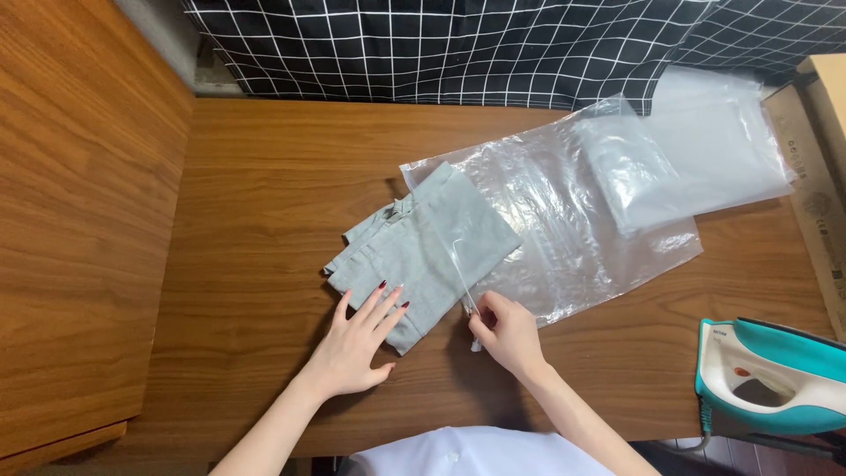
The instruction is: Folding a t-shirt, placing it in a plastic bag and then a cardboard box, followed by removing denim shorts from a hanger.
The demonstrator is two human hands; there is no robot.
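A folded grey garment (423, 251) lies in the middle of a wooden table (264, 220), its right part slid into the mouth of a clear plastic bag (573, 220). My left hand (357, 339) lies flat with fingers spread on the garment's near corner. My right hand (504, 333) pinches the near edge of the bag's opening beside the garment.
More clear plastic bags (705, 150) lie stacked at the back right. A teal and white iron (767, 375) stands at the table's right front edge. Black checked fabric (458, 44) hangs along the back. A wooden panel (79, 220) rises at the left, and a cardboard box (824, 176) sits at the far right.
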